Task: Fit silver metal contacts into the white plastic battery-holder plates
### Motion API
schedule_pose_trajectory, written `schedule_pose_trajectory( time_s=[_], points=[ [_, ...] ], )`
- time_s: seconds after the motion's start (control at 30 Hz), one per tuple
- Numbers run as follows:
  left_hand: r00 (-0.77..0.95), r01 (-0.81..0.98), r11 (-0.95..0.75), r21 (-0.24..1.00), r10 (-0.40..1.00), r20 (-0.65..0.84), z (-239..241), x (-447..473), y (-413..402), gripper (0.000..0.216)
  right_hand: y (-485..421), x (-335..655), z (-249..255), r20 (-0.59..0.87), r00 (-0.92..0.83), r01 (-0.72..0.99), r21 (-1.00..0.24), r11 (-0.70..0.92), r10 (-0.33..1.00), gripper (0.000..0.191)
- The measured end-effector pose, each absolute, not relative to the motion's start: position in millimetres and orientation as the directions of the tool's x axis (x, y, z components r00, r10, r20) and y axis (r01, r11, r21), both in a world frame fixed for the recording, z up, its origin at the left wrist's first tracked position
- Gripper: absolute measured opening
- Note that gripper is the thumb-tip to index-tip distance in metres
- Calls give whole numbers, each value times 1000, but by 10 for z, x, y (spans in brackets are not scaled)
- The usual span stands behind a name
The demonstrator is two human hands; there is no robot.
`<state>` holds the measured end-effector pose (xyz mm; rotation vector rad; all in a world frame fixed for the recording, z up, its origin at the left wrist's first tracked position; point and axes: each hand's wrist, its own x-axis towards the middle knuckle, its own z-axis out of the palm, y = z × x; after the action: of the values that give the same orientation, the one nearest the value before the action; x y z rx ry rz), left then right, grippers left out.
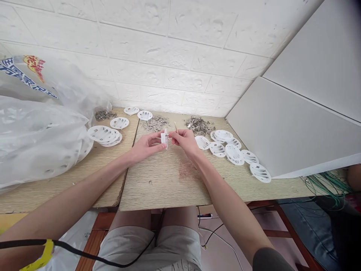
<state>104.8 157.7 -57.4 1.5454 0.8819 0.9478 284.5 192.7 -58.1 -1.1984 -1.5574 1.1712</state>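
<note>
My left hand [144, 148] grips a white round plastic piece [164, 139] above the table, turned nearly edge-on to me. My right hand [185, 141] is closed, with a thin light-coloured stick [176, 127] poking up from between its fingers. Its fingertips meet the side of the plastic piece, where a small shiny metal part [167, 134] shows; whether they pinch that part I cannot tell. Just behind the hands lie a heap of small metal parts [199, 125] and a flatter spread of finer ones [156, 123].
White slotted discs [233, 153] lie in a group at right, and more discs [103, 134] at left. Bulging plastic bags [42, 139] fill the far left. A grey-white panel [299, 131] bounds the right side. Green wires [327, 184] hang at the right edge. A black cable [98, 259] crosses below.
</note>
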Motion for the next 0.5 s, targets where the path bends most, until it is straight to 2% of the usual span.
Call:
schedule_pose_trajectory(
  time_s=[0.23, 0.37, 0.5],
  points=[
    [409, 20, -128, 992, 906, 108, -556, 1038, 1582, 51, 1944, 2867, -571, 34, -238, 92, -994, 58, 971, 29],
    [412, -175, -2, 985, 908, 75, -552, 1021, 1614, 37, 1935, 2931, -509, 45, -278, 70, -995, 67, 960, 35],
    [379, -316, 103, 943, 925, 26, -544, 1015, 1632, 26, 1949, 2983, -492, 107, -325, 175, -970, 171, 940, 53]
  ],
)
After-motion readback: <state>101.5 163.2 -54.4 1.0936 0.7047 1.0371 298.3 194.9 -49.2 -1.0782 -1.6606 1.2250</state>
